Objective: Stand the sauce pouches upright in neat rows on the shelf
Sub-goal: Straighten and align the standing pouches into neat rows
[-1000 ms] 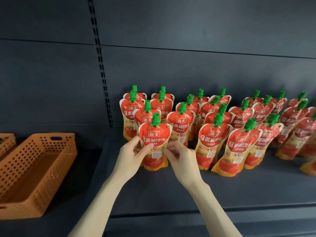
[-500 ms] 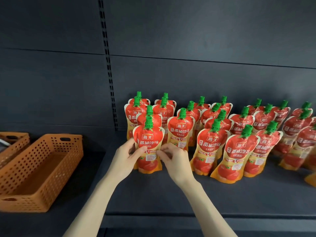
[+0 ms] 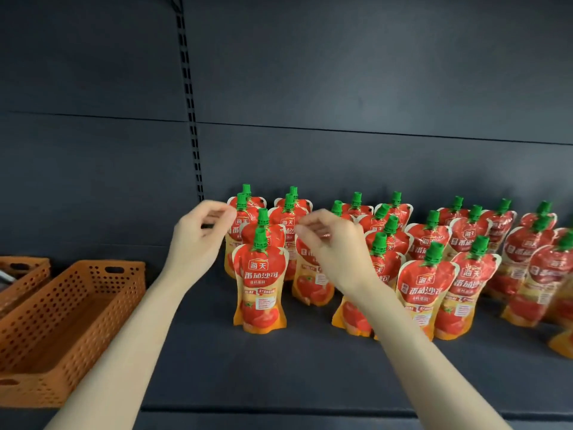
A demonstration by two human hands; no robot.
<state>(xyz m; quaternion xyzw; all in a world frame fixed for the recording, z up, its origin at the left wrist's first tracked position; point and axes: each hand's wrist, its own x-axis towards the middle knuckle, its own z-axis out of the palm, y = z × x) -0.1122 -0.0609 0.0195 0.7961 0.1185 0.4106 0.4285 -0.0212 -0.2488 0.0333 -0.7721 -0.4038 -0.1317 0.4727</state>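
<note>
An orange basket with holes (image 3: 66, 321) sat empty. Another orange basket (image 3: 23, 276) was just to its left.

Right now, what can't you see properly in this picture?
- Head view: the right hand covers most of a front pouch.
- The rightmost pouches are cut off by the right edge.
- The far basket is cut by the left edge.
- Small print on the front-left pouch is too small.
- Both hands are blurred; the left hand looks empty.

Front pouch (image 3: 259, 282) stands upright between two raised empty hands.
</note>
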